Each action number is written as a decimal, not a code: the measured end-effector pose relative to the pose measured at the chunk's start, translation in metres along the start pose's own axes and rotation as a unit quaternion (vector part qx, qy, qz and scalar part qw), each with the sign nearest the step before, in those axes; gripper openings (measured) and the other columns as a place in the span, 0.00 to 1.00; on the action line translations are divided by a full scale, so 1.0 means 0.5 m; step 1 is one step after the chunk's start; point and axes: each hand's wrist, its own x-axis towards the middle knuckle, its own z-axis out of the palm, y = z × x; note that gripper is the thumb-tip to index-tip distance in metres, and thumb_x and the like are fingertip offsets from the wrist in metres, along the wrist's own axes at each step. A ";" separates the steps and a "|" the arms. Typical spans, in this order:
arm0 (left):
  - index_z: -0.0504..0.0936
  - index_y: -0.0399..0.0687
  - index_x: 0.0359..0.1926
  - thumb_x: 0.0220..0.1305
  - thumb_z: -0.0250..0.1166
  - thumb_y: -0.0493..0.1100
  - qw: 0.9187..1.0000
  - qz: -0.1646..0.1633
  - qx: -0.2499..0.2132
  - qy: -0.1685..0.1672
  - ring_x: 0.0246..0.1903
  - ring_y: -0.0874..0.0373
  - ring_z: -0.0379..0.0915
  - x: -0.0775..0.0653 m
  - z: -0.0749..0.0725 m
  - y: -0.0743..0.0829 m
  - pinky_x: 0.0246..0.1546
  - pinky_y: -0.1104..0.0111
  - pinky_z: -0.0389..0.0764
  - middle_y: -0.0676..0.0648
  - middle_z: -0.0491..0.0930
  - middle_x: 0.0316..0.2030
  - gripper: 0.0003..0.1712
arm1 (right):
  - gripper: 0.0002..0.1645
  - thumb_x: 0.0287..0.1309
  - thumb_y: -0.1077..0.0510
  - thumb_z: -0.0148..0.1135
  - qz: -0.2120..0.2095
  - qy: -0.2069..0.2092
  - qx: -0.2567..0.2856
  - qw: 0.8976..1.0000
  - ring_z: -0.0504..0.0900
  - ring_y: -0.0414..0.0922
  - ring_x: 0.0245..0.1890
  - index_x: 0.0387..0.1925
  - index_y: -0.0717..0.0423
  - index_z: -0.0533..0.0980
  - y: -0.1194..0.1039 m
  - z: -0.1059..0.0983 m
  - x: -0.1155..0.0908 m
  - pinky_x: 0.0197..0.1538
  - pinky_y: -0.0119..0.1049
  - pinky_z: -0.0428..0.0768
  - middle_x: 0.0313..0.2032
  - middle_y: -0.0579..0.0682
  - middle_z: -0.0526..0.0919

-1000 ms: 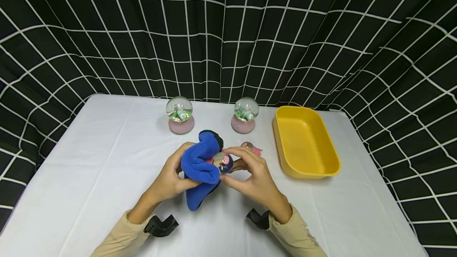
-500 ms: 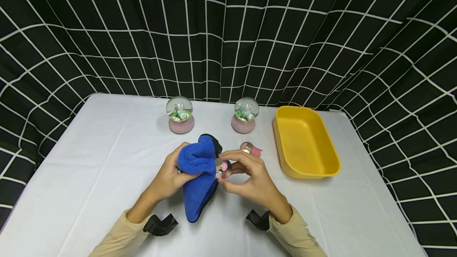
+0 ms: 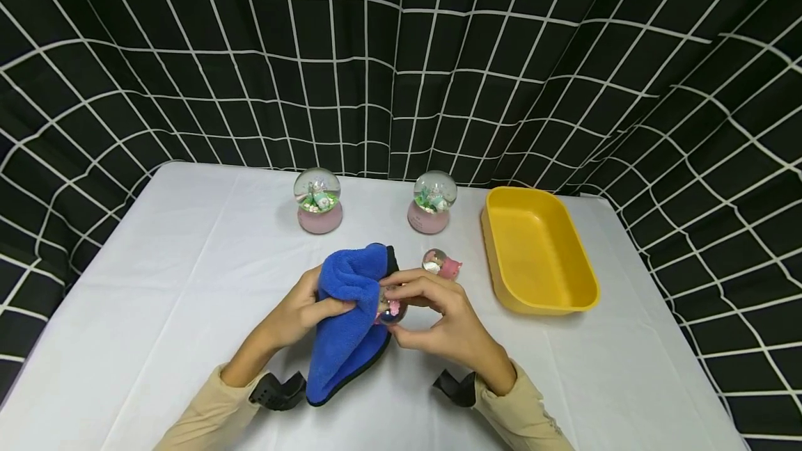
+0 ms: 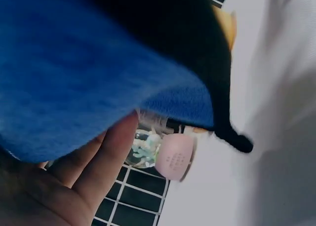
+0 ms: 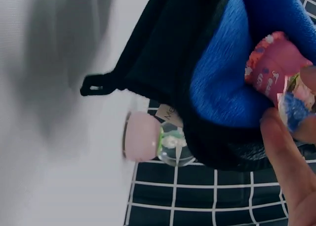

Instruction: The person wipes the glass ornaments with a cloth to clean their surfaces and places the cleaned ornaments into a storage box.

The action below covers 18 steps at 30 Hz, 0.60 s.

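Observation:
Gathered in my left hand (image 3: 307,310) is a blue cloth (image 3: 347,326) with black edging, folded about the base of a small snow globe (image 3: 393,309). My right hand (image 3: 445,315) holds the globe's glass ball between thumb and fingers. The right wrist view shows the globe's dark pink base (image 5: 277,70) with lettering, nestled in the cloth's blue side. In the left wrist view the cloth (image 4: 74,83) hides the globe, and some left fingers go behind it. Another small globe with a pink base (image 3: 441,265) lies on its side just beyond the right hand.
Two larger snow globes on pale pink bases stand upright at the back, one on the left (image 3: 318,202) and one nearer the middle (image 3: 431,203). A yellow plastic tub (image 3: 491,263) sits at the right. White cloth (image 3: 156,298) covers the table; a black gridded curtain (image 3: 388,54) hangs behind.
The cloth's loose corner has swung lower and to the left. The held globe has shifted slightly down and turned, and my right fingers have changed place on it.

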 end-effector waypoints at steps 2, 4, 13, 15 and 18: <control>0.71 0.27 0.59 0.63 0.56 0.31 1.000 -0.005 -0.016 -0.007 0.49 0.64 0.75 0.000 -0.003 -0.001 0.53 0.71 0.77 0.54 0.78 0.52 0.23 | 0.27 0.36 0.79 0.71 -0.016 -0.009 -0.006 1.000 0.83 0.48 0.48 0.43 0.60 0.79 0.000 -0.001 0.001 0.45 0.35 0.86 0.48 0.62 0.83; 0.72 0.27 0.57 0.64 0.54 0.32 0.999 -0.008 -0.026 -0.018 0.48 0.63 0.75 0.000 -0.005 -0.002 0.52 0.70 0.77 0.55 0.78 0.50 0.21 | 0.26 0.37 0.79 0.70 -0.025 -0.013 -0.014 0.999 0.83 0.48 0.48 0.42 0.58 0.79 -0.002 -0.003 0.001 0.45 0.33 0.85 0.48 0.61 0.84; 0.69 0.29 0.60 0.66 0.53 0.32 0.998 -0.004 0.012 0.065 0.53 0.63 0.74 0.001 0.001 -0.001 0.55 0.71 0.75 0.53 0.76 0.53 0.22 | 0.27 0.35 0.78 0.72 -0.030 0.014 -0.033 0.999 0.82 0.47 0.48 0.42 0.59 0.80 -0.010 -0.025 0.005 0.49 0.32 0.84 0.47 0.60 0.83; 0.70 0.29 0.60 0.65 0.54 0.32 0.996 -0.003 0.016 0.092 0.53 0.64 0.73 0.001 0.000 0.000 0.56 0.72 0.75 0.55 0.76 0.54 0.22 | 0.28 0.34 0.77 0.74 -0.021 0.032 -0.044 0.998 0.82 0.46 0.48 0.42 0.59 0.81 -0.014 -0.038 0.006 0.49 0.30 0.83 0.47 0.59 0.83; 0.69 0.29 0.61 0.64 0.55 0.31 0.993 0.000 0.024 0.113 0.54 0.64 0.73 -0.001 -0.006 0.000 0.56 0.73 0.74 0.53 0.76 0.55 0.23 | 0.30 0.31 0.76 0.77 0.003 0.062 -0.063 0.996 0.81 0.43 0.48 0.43 0.60 0.81 -0.017 -0.061 0.004 0.49 0.28 0.82 0.47 0.58 0.83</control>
